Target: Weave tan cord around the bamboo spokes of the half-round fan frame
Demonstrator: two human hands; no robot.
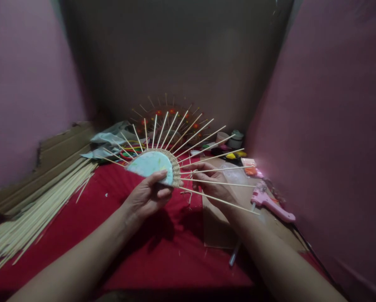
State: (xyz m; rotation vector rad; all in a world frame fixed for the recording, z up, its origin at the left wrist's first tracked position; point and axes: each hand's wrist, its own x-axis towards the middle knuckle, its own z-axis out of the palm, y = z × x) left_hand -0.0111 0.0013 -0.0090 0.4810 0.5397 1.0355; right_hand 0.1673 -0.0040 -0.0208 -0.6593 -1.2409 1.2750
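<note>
My left hand [148, 195] grips a half-round fan-shaped piece by its lower right corner, thumb on top and fingers beneath. Its flat centre [148, 165] is pale blue-green with faint patterning. Tan twine is woven in a band [175, 165] along the curved edge, and many thin wooden sticks [203, 131] radiate outward from it. Among the right-hand sticks, my right hand [208, 180] has its fingers pinched together close to the woven band. A loose strand of twine [188, 196] dangles by those fingertips; the sticks partly cover the hand.
A bundle of sticks [46, 205] lies left on the red cloth [137, 268], beside cardboard [62, 144]. A pink glue gun [271, 203] rests on a board [219, 230] at right. Behind stand a similar decorated stick piece [172, 113], plastic bags [112, 136] and small containers [236, 137].
</note>
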